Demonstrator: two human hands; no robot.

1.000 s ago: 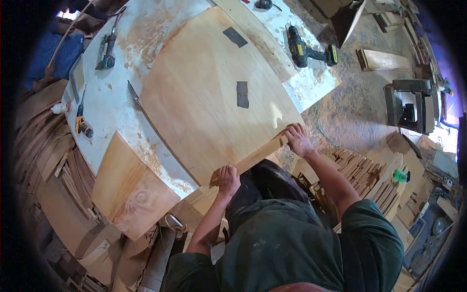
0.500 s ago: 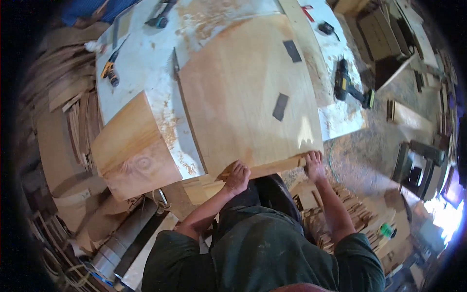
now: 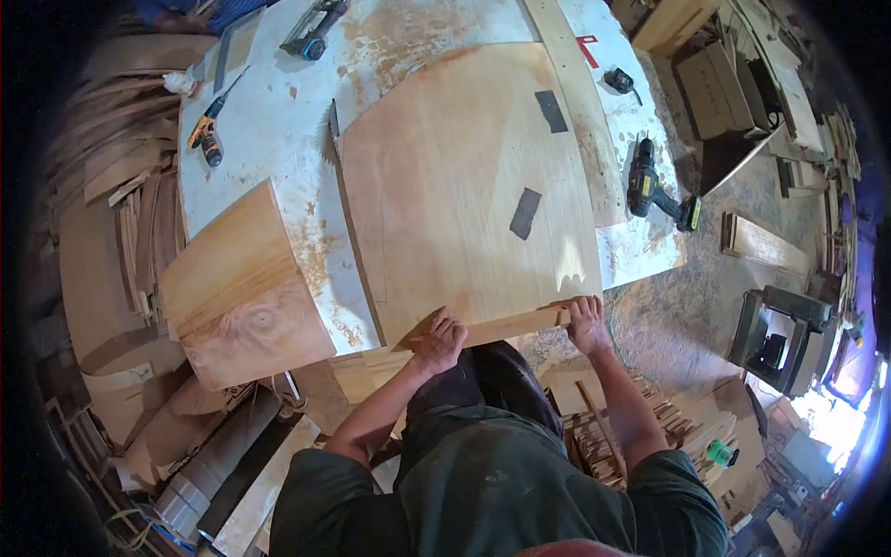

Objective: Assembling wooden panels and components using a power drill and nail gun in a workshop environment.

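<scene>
A large pale plywood panel [image 3: 464, 186] with a curved far edge lies on the white table. Along its near edge runs a narrow wood strip [image 3: 515, 327]. My left hand [image 3: 440, 343] grips this strip near the panel's near left corner, fingers curled over the top. Near the right corner, my right hand [image 3: 587, 325] is closed on the strip's other end, its thumb partly hidden. Two dark grey rectangular pieces, a far one [image 3: 550, 111] and a nearer one [image 3: 525, 213], rest on the panel; they look like sandpaper.
A smaller wood board [image 3: 255, 297] overhangs the white table [image 3: 255, 139] at left. A yellow drill [image 3: 206, 135], a cordless nailer-like tool [image 3: 316, 32], a black drill [image 3: 654, 190] and a long plank [image 3: 580, 111] lie on the table. Stacked wood pieces [image 3: 603, 427] stand near my right leg.
The view has shifted slightly, so the table and tools sit a little further left. Both hands stay on the strip at the panel's near edge.
</scene>
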